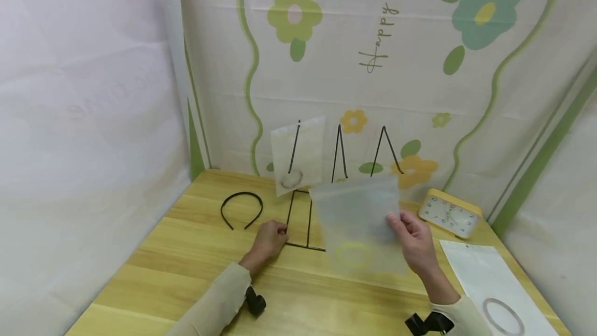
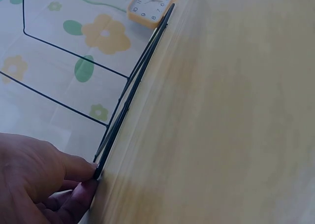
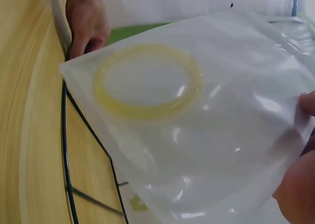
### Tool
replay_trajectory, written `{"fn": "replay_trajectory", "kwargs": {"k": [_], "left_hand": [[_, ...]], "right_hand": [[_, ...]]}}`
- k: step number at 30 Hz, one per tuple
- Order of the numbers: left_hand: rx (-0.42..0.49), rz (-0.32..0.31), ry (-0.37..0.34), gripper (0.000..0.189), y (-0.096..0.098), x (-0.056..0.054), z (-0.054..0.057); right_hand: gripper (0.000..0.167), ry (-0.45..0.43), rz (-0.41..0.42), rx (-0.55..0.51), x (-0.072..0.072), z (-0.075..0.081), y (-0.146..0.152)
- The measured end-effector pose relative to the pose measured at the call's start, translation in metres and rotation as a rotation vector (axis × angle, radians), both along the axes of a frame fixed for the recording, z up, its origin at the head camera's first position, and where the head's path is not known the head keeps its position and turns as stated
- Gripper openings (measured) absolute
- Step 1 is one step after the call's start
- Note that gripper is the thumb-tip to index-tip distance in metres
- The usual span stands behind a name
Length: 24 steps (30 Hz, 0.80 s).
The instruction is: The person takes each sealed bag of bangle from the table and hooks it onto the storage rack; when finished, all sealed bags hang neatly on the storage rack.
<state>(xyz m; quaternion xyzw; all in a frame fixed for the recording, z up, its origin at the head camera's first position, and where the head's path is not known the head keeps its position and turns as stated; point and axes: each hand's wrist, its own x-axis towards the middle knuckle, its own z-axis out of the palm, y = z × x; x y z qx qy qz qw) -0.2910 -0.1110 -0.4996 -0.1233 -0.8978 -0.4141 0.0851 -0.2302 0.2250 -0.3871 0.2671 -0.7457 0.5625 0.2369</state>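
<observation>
A black wire rack (image 1: 308,247) with several upright prongs stands on the table. My left hand (image 1: 269,240) pinches the left front corner of its base; the left wrist view shows thumb and fingers (image 2: 81,167) on the wire. My right hand (image 1: 414,240) grips the right edge of a frosted plastic bag (image 1: 359,211) in front of the rack. A yellow ring (image 3: 147,111) lies inside that bag, near its lower end. Another bag (image 1: 298,154), with a pale ring (image 1: 292,179) in its bottom, hangs on the rack's left prong.
Left of the rack, a black headband (image 1: 241,194) lies on the wooden table (image 1: 186,253). A yellow-framed clock (image 1: 450,213) stands at the back right. Nearer, a white bag (image 1: 480,263) with a greyish ring (image 1: 503,315) lies flat by the right edge. Printed cloth (image 1: 326,82) hangs behind.
</observation>
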Motion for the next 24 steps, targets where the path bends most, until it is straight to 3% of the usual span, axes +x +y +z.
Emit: {"fn": "replay_trajectory", "kwargs": {"k": [5,11,16,24], "left_hand": [[-0.007,-0.002,0.019,0.047,0.001,0.001,0.000],[-0.013,-0.003,0.019,0.044,-0.001,0.001,0.000],[-0.021,-0.002,0.009,0.038,-0.001,0.001,0.000],[-0.009,-0.001,0.000,0.045,0.000,0.000,0.000]], "right_hand": [[0.014,-0.036,0.100,-0.053,-0.004,0.002,-0.013],[0.018,-0.072,0.110,-0.092,-0.009,-0.001,-0.017],[0.019,-0.101,0.097,-0.161,-0.010,-0.004,-0.019],[0.023,-0.171,-0.013,-0.153,-0.015,-0.010,-0.023]]}}
